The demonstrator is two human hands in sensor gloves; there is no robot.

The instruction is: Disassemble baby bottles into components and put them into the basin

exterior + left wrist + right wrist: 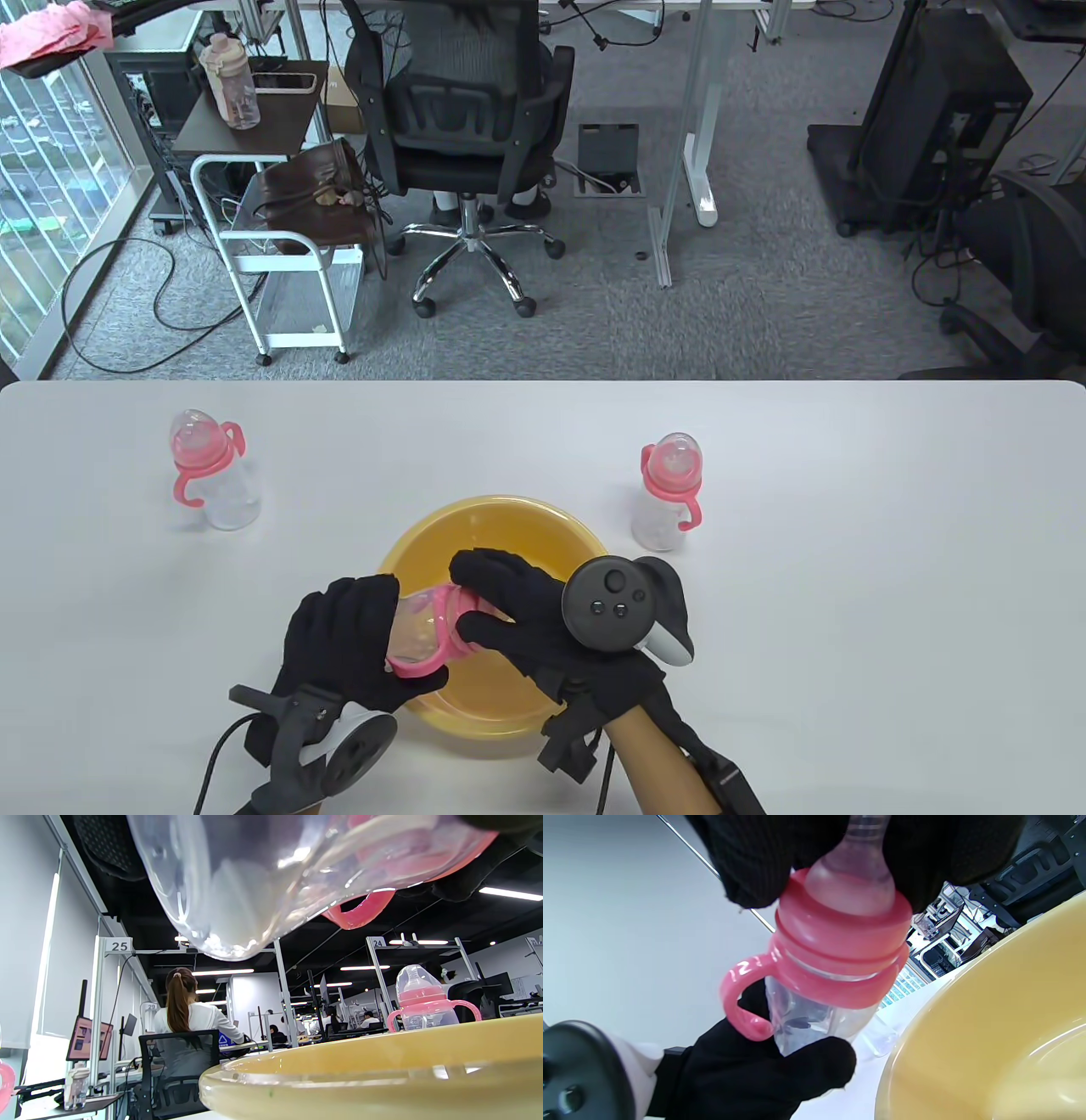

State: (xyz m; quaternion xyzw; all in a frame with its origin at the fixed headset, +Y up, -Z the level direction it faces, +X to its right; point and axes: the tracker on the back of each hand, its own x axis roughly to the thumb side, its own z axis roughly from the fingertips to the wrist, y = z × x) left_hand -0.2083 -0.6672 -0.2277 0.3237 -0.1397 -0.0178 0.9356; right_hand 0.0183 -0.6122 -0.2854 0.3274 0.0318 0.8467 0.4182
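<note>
**Desk:** What do your hands have over the basin [509, 522]?

**Caption:** Your left hand [348, 645] wraps curled fingers around the clear body of a baby bottle [424, 632], held tilted above the yellow basin's near-left rim. Your right hand [517, 615] closes over the bottle's top — in the right wrist view the gloved fingertips [755, 866] pinch around the clear nipple [852, 878] above the pink collar [840, 942], and the pink handle ring [742, 997] juts to the side.

**Desk:** And inside the containers?

**Caption:** The basin shows only its glossy yellow interior where the hands do not cover it. The held bottle looks see-through, though its inside is not clearly readable. Two more capped bottles stand upright on the white tabletop [848, 594] — one bottle near the far-left corner [212, 475], one bottle just beyond the basin's right side [666, 492], each with a pink collar and handles.

**Desk:** The room?

**Caption:** Beyond the tabletop's far edge lies grey carpet with a black office chair [462, 110], a white wire cart [280, 272] and a side table bearing a drink bottle [229, 81]. The left wrist view shows numbered workstations and a seated person [186, 1018].
</note>
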